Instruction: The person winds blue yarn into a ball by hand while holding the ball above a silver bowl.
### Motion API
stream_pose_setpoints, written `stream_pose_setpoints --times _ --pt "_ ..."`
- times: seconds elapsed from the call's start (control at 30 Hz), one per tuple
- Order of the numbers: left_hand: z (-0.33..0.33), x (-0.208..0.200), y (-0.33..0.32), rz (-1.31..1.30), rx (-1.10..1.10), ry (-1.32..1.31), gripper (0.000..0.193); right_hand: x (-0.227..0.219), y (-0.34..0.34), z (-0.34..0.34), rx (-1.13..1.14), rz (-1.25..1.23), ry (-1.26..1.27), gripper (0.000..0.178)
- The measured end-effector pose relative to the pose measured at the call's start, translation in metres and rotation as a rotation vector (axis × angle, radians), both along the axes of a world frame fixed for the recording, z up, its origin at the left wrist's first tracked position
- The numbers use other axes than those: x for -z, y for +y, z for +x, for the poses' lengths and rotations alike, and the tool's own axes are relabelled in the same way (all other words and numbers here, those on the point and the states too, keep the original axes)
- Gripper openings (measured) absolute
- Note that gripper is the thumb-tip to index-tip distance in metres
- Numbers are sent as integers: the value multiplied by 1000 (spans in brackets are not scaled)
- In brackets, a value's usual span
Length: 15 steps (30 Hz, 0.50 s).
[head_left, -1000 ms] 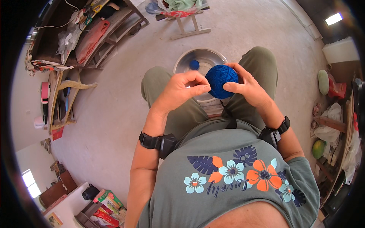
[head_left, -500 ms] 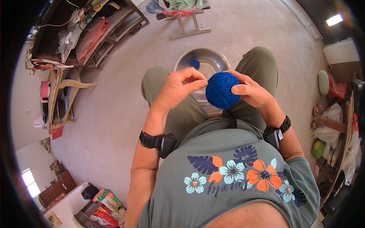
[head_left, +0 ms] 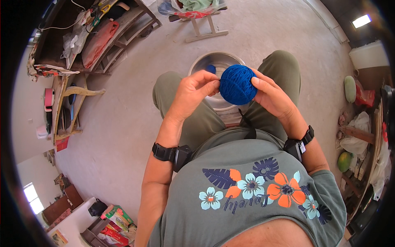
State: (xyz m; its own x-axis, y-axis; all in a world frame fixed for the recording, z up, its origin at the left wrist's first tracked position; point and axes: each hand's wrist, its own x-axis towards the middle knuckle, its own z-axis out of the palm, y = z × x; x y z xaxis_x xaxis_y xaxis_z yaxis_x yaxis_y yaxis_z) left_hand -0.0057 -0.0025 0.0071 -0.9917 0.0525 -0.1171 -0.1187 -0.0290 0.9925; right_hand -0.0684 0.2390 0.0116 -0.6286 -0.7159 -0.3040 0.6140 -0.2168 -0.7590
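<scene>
A large ball of blue yarn (head_left: 237, 85) is gripped from its right side by my right hand (head_left: 272, 94), with the thumb lying on the near face. At the ball's left edge my left hand (head_left: 196, 91) is closed in a pinch, most likely on the yarn's strand, though the strand itself is too fine to make out clearly. Beneath both hands, between my knees, a round metal basin (head_left: 200, 65) rests on the floor. Inside it lies a smaller blue yarn ball (head_left: 210, 69), partly seen past my left hand.
A small stool (head_left: 205, 31) with a plastic bag of cloth stands ahead. Far left is a wooden shelf (head_left: 119, 43) with bags on it, and a wooden frame (head_left: 82, 90) below. Along the right side are a green gourd (head_left: 350, 89), a papaya-like fruit (head_left: 345, 161) and plastic bags.
The large yarn ball has moved slightly up and left and has turned in my right hand. My left hand has shifted a little left, its fingers now against the ball's edge.
</scene>
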Motion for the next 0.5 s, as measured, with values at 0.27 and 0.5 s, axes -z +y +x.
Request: stream_pose_setpoints --times 0.27,0.5 --pt "-1 0 1 -14 28 -19 12 0 2 2 -33 130 150 73" --pt "-3 1 -1 11 0 1 11 0 10 0 -152 -95 -30 78"
